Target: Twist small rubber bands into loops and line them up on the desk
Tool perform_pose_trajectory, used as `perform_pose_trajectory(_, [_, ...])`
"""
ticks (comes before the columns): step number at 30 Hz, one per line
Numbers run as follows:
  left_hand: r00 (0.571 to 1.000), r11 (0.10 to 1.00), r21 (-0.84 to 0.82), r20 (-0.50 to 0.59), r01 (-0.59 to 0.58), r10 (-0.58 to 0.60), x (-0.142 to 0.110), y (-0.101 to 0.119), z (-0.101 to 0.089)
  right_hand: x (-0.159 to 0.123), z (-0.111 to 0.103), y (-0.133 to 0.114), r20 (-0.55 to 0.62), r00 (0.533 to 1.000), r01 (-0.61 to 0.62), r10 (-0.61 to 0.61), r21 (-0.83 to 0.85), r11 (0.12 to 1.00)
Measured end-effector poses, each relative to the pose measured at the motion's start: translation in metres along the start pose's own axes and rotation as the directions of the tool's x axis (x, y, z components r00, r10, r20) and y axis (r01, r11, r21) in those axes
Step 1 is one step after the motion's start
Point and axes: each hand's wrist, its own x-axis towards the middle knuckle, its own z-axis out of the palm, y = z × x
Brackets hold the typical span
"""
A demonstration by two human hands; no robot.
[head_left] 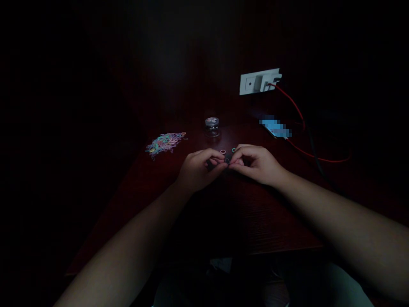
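Observation:
Over the dark red table, my left hand and my right hand meet fingertip to fingertip. Both are closed in a pinch on a thin, pale elastic band, partly hidden by the fingers. Just beyond the fingertips lie a pink hair tie and a green hair tie, the latter close to my right index finger. Past my left hand is a loose pile of small coloured elastic bands.
A small clear jar with a lid stands behind the hands. To the right lies a phone, lit and blurred out. Its red cable runs to a charger in the white wall socket. The surroundings are very dark.

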Motion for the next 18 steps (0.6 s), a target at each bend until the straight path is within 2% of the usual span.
perform_pose_trajectory(11, [0.996, 0.995, 0.043, 0.021, -0.091, 0.09, 0.0041, 0.0039, -0.0028, -0.0004, 0.0009, -0.0003, 0.045, 0.999, -0.028, 0.027, 0.028, 0.999])
perform_pose_trajectory(18, [0.995, 0.993, 0.056, 0.018, -0.103, 0.102, 0.0032, 0.0029, -0.0033, 0.0, 0.0007, -0.0008, 0.03, 0.999, -0.014, 0.014, -0.005, 1.0])
